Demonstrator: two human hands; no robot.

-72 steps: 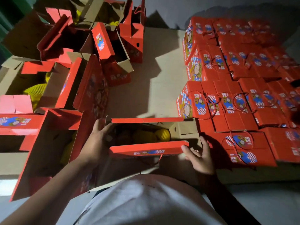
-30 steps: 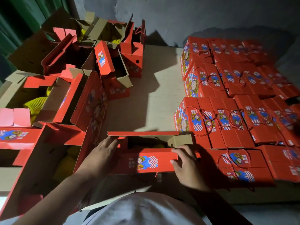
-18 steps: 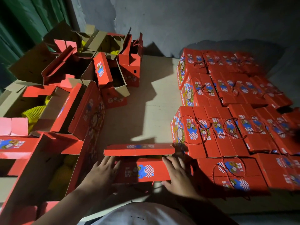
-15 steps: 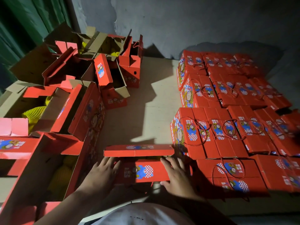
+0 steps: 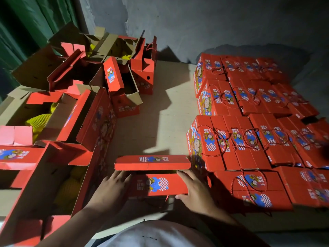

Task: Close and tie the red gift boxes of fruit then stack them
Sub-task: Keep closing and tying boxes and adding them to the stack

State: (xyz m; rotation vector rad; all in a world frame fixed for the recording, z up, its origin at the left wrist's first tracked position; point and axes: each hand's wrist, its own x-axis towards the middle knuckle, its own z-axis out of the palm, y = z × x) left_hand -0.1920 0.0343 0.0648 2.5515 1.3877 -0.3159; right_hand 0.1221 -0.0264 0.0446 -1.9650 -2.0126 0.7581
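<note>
Gift box (image 5: 158, 184) sat near centre, btwn both hands. Left hand (image 5: 111, 188) & right hand (image 5: 194, 190) lay flat, fingers straight, pressing near flap. Best: square far flap (image 5: 152, 163) w/ it before tying.

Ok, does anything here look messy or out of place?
Nothing is damaged or spilled. The open boxes at left sit jumbled at odd angles, flaps splayed, unlike the tied boxes in neat rows at right. The box being closed has a gap between its flaps.
</note>
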